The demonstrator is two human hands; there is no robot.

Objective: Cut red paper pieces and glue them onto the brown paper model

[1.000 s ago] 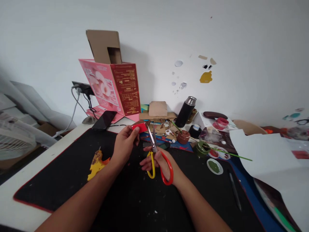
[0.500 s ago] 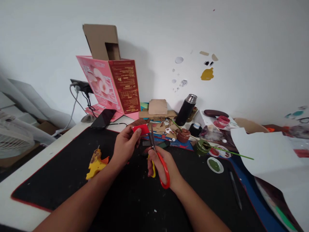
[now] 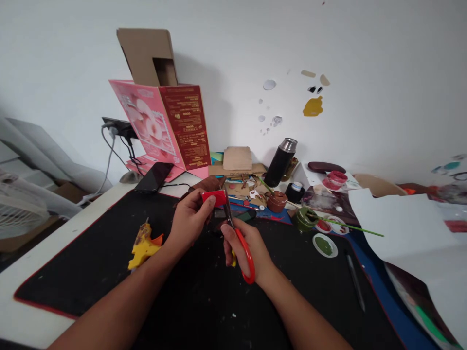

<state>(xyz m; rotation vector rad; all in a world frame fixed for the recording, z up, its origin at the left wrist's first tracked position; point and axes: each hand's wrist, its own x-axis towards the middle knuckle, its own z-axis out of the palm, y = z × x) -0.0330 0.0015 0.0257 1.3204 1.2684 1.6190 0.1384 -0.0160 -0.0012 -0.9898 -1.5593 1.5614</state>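
Note:
Between thumb and fingers, my left hand point(image 3: 191, 216) pinches a small red ridged piece point(image 3: 215, 198), perhaps corrugated card, held above the black mat. My right hand point(image 3: 246, 248) grips scissors point(image 3: 248, 262) with red and yellow handles, blades pointing up and away. The blades meet the right edge of the red piece and look nearly closed. Part of the yellow handle is hidden by my fingers. A yellow glue gun point(image 3: 143, 247) with an orange trigger lies left of my left forearm.
Behind my hands lie cardboard scraps point(image 3: 244, 187) and a dark phone point(image 3: 154, 177). A black thermos point(image 3: 280, 163), brown paint jar point(image 3: 277, 201), green paint jar point(image 3: 305, 218) with a brush, and green paint dish point(image 3: 325, 245) stand right. A pink-red folder point(image 3: 186, 126) stands against the wall.
The scissor blades have closed from a wider gap onto the red piece's right edge. The red piece has shifted slightly right, and the whole view has tilted a little.

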